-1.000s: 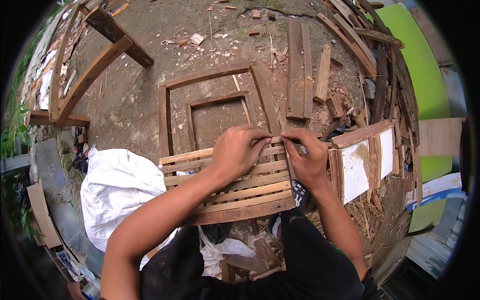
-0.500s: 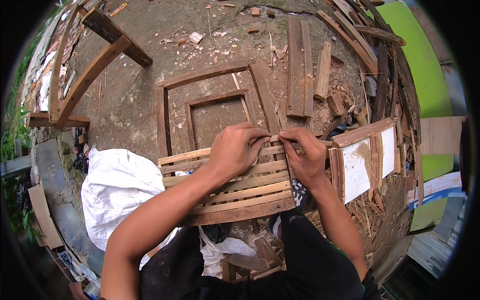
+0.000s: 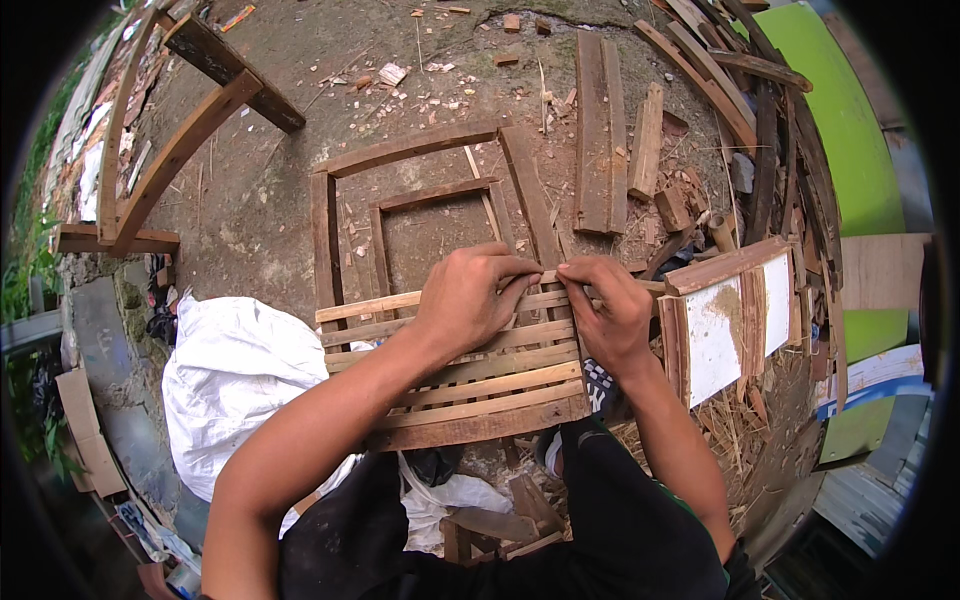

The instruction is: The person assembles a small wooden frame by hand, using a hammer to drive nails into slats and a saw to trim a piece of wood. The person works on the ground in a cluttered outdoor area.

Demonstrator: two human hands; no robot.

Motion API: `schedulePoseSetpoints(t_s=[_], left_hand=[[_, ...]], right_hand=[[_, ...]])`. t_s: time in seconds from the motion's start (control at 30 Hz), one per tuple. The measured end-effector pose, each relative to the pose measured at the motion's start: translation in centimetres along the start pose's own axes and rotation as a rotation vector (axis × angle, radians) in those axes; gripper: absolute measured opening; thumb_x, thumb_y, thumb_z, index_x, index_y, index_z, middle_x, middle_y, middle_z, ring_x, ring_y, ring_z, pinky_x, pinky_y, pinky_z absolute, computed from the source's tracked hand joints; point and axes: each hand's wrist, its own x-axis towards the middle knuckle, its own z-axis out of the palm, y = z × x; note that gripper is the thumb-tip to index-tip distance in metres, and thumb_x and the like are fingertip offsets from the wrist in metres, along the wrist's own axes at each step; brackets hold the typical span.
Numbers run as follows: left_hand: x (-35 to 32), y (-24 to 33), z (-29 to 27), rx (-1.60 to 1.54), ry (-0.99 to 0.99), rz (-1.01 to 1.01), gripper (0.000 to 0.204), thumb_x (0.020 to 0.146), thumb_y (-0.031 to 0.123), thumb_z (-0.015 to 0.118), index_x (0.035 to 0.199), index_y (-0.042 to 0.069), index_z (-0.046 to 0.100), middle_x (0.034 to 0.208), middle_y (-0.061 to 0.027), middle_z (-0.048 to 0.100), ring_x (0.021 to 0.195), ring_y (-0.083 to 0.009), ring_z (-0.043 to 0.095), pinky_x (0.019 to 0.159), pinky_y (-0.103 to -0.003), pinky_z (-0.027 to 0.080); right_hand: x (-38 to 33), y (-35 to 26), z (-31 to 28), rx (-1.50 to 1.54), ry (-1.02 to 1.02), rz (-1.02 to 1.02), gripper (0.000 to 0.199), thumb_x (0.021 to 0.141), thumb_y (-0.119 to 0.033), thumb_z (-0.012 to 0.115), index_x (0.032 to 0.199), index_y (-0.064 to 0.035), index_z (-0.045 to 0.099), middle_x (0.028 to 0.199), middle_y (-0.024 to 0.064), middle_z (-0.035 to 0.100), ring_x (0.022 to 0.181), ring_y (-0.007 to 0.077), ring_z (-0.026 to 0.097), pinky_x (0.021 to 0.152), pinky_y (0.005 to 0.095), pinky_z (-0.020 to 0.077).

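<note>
A slatted wooden seat frame (image 3: 480,428) rests in front of me over my lap, with several pale thin slats across it. Along its far edge runs a wooden slat (image 3: 370,309), partly covered by my left hand. My left hand (image 3: 468,300) is closed, thumb and forefinger pinching near that slat's right end. Close beside it, my right hand (image 3: 612,305) pinches the same end at the frame's far right corner. The two sets of fingertips almost meet; anything small between them is hidden.
Joined wooden legs and rails (image 3: 420,152) stretch beyond the seat. A white sack (image 3: 235,370) lies at left, and a wood-framed white panel (image 3: 712,330) at right. Long planks (image 3: 598,130) and offcuts lie farther off. Another wooden frame (image 3: 180,165) stands at far left.
Almost nothing differs. Both hands keep their pinch at the slat's end, and the seat frame shifts only very slightly.
</note>
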Motion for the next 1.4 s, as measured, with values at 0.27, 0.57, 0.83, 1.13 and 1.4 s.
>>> schedulePoseSetpoints(t_s=[0.27,0.57,0.83,1.13,1.4], left_hand=[[-0.1,0.0,0.2,-0.007,0.008,-0.017,0.015,0.092,0.015,0.077,0.101,0.004,0.081,0.084,-0.0171,0.071,0.073,-0.0347,0.07,0.066,-0.043,0.055],[0.1,0.0,0.7,0.061,0.06,0.092,0.013,0.091,0.012,0.075,0.102,0.005,0.079,0.094,-0.0154,0.072,0.089,-0.0349,0.07,0.079,-0.045,0.056],[0.9,0.0,1.5,-0.034,0.076,0.126,0.017,0.085,0.007,0.079,0.101,0.002,0.077,0.094,-0.0144,0.072,0.09,-0.0362,0.066,0.082,-0.044,0.054],[0.8,0.2,2.3,-0.011,0.124,0.131,0.013,0.082,0.007,0.081,0.093,0.002,0.075,0.086,-0.0145,0.069,0.084,-0.0357,0.064,0.076,-0.045,0.052],[0.5,0.1,2.6,-0.042,0.103,0.124,0.012,0.083,0.01,0.08,0.089,0.001,0.074,0.091,-0.0145,0.07,0.091,-0.0369,0.067,0.08,-0.046,0.054]], right_hand=[[-0.4,0.2,0.0,-0.047,-0.036,-0.061,0.022,0.08,0.01,0.076,0.099,0.0022,0.069,0.098,0.0168,0.072,0.093,0.0363,0.072,0.081,0.0435,0.0587],[-0.7,0.9,0.2,-0.041,-0.014,-0.118,0.029,0.078,0.013,0.074,0.105,0.0028,0.071,0.101,0.0169,0.073,0.094,0.0362,0.072,0.081,0.0433,0.0592],[-0.8,0.7,0.2,-0.044,-0.017,-0.126,0.037,0.079,0.016,0.069,0.113,0.002,0.072,0.103,0.0172,0.073,0.096,0.0365,0.072,0.082,0.0435,0.0594],[-1.7,0.9,0.2,-0.04,0.009,-0.098,0.042,0.08,0.014,0.07,0.118,-0.0013,0.072,0.103,0.0155,0.069,0.092,0.0349,0.071,0.076,0.0423,0.0591],[-4.1,-1.7,-3.0,-0.049,-0.042,-0.278,0.03,0.08,0.005,0.072,0.109,-0.0036,0.073,0.092,0.0086,0.066,0.078,0.024,0.068,0.062,0.0335,0.0552]])
